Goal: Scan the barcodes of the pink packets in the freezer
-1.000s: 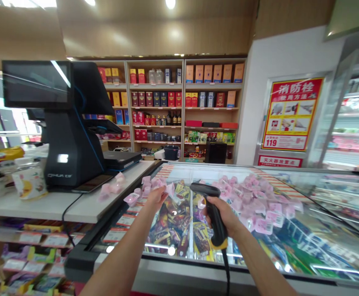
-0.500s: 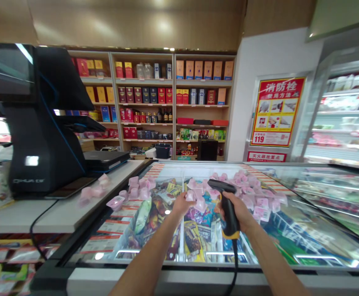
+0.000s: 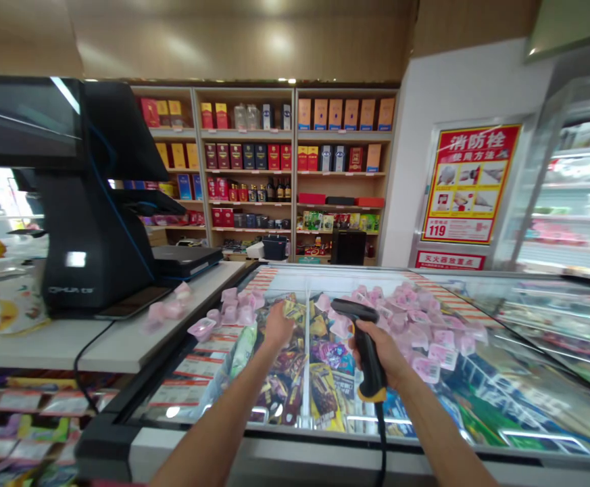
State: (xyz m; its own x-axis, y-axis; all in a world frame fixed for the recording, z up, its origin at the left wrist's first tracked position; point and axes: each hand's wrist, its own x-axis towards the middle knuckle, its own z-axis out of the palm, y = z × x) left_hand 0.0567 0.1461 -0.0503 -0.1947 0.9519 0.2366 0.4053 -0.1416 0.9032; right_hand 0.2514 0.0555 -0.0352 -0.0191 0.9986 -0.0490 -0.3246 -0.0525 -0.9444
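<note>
Likely scanning step. Right hand (image 3: 384, 350) clamped around scanner (image 3: 370, 362); left hand (image 3: 278, 326): grip not discernible. Next move calls for steady aim at pink cups (image 3: 426, 370).

Ahead of me I see wooden shelves (image 3: 247, 136) stocked with boxes and bottles. On the top right level of these shelves I count six orange boxes (image 3: 336, 114), and low in front of their right part I see a black box (image 3: 349, 247). Above the shelves runs a wooden panel (image 3: 213, 51). To their right I read 119 on a red and yellow poster (image 3: 470, 184); farther right of them is a blurred, stocked fridge (image 3: 578, 203). Left of the shelves and closer to me, a black cash register (image 3: 82, 237) hides part of them.
</note>
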